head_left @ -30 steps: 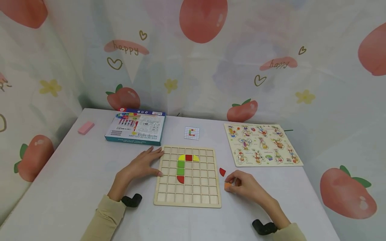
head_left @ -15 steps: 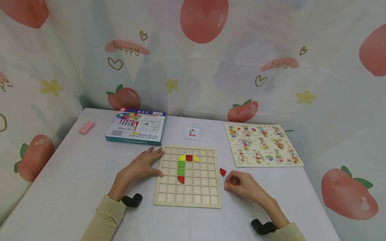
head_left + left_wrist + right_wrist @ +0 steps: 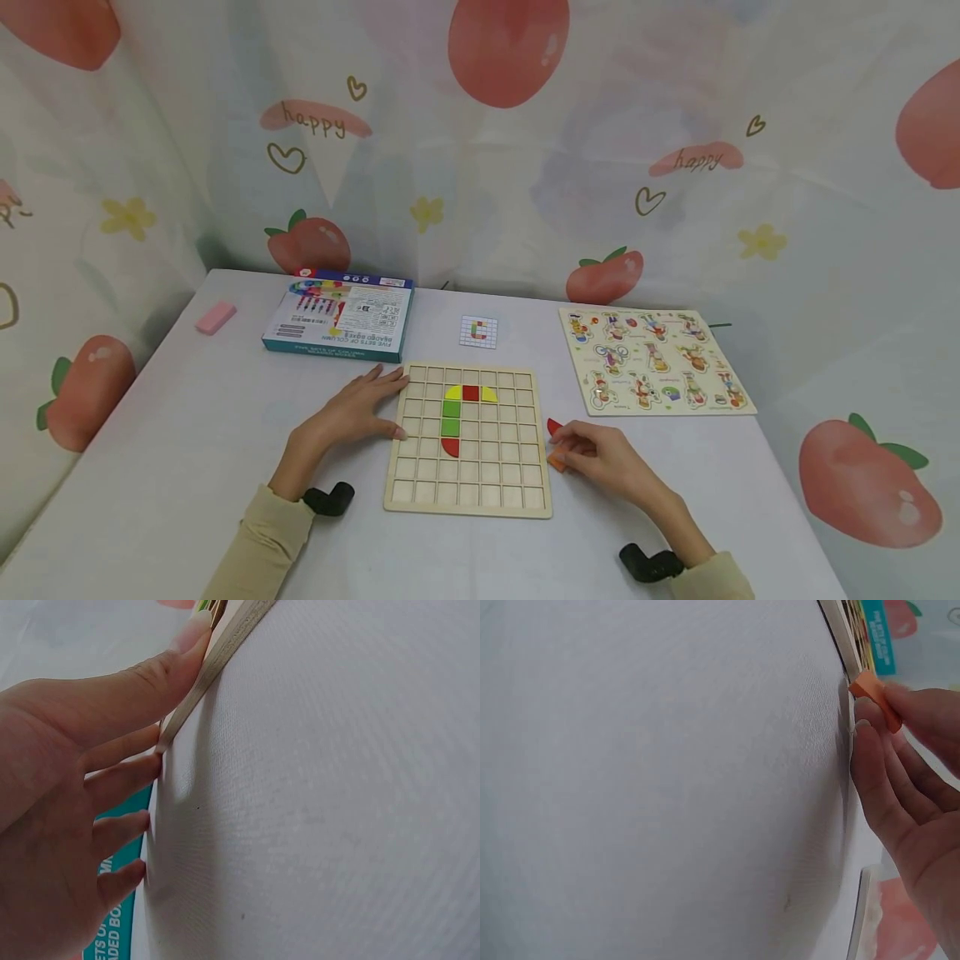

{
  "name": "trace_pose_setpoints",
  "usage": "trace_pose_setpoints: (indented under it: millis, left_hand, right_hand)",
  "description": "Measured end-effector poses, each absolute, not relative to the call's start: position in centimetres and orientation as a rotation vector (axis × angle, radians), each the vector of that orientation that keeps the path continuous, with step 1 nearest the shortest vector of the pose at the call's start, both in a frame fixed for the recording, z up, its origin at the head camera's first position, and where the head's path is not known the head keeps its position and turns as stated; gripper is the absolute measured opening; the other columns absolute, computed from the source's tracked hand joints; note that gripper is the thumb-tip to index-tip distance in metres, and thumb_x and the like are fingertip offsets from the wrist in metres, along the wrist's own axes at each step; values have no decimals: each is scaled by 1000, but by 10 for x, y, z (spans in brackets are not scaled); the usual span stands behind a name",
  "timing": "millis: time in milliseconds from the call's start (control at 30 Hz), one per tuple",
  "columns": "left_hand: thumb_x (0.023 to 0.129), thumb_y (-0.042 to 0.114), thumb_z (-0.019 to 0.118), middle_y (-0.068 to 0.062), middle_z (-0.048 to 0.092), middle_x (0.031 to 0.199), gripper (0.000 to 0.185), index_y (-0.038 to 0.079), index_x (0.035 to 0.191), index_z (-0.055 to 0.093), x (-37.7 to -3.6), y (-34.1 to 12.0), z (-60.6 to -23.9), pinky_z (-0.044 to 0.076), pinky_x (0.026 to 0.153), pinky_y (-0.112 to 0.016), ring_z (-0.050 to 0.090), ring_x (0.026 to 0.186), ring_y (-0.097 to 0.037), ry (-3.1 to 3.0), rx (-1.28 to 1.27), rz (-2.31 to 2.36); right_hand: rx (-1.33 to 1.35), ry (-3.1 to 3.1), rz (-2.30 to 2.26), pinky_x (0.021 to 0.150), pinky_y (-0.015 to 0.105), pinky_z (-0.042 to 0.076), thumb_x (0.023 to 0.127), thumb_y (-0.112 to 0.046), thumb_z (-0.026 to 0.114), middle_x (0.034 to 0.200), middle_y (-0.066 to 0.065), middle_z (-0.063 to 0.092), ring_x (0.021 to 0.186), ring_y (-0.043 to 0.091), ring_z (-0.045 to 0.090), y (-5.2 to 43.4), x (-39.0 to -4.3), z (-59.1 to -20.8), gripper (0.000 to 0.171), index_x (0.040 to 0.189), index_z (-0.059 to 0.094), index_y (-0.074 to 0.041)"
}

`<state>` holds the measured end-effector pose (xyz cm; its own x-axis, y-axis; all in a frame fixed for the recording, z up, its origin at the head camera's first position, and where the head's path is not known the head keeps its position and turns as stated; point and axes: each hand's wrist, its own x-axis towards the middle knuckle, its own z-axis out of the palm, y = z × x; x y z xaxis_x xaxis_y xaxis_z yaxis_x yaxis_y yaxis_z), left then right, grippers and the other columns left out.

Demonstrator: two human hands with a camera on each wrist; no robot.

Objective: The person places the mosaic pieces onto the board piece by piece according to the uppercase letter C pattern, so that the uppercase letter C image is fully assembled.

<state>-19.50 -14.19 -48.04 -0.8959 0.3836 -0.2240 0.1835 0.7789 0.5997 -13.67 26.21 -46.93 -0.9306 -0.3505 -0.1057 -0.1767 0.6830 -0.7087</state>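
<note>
A wooden grid board (image 3: 468,496) lies on the white table, with yellow, red and green tiles set in some of its squares. My left hand (image 3: 356,411) rests at the board's left edge, fingers straight; in the left wrist view the thumb (image 3: 172,664) touches the board's rim. Beside the board's right edge, my right hand (image 3: 607,454) pinches an orange tile (image 3: 557,459) between thumb and fingers. In the right wrist view the orange tile (image 3: 876,697) shows tilted at the fingertips. A loose red tile (image 3: 553,425) lies just beyond that hand, partly covered by its fingers.
Behind the board lies a small pattern card (image 3: 478,332). A boxed toy set (image 3: 337,321) is at back left, with a pink block (image 3: 215,318) farther left. A picture puzzle board (image 3: 652,362) lies at the back right. A printed curtain (image 3: 480,183) hangs behind the table.
My right hand has shifted slightly left toward the board with the orange tile, which has turned in the fingers. The fingers now overlap part of the red tile. My left hand has not moved.
</note>
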Motion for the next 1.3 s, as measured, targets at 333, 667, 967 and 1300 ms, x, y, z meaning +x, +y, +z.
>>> trace_pose_setpoints:
  millis: [333,667,967,1300]
  left_hand:
    - [79,38,87,-5,28,170,94,16,159,42,-196,-143,-482,15,125,-67,10,160,-40,2642,451,835]
    - [79,39,87,-6,29,169,94,15,158,43,-196,-144,-483,16,125,-67,11,159,-41,2645,459,842]
    - [79,40,87,-5,29,170,95,16,158,42,-197,-144,-481,16,123,-69,11,159,-41,2637,457,847]
    - [78,39,88,-6,29,169,95,16,158,42,-196,-142,-480,15,125,-66,10,160,-40,2630,439,842]
  right_hand:
    - [-425,2602,-1161,77,20,59,95,-7,70,96,0,74,83,9,68,256,-140,-468,15,110,73,-9]
    - [-472,2444,-1326,75,24,60,95,2,66,105,14,74,83,17,72,245,-142,-464,26,121,68,3]
    - [-497,2412,-1314,81,21,60,95,-2,70,107,13,75,90,14,73,236,-145,-467,30,124,69,2]
    - [-463,2379,-1337,80,20,59,94,-6,72,103,13,76,89,20,74,220,-147,-463,31,124,70,2]
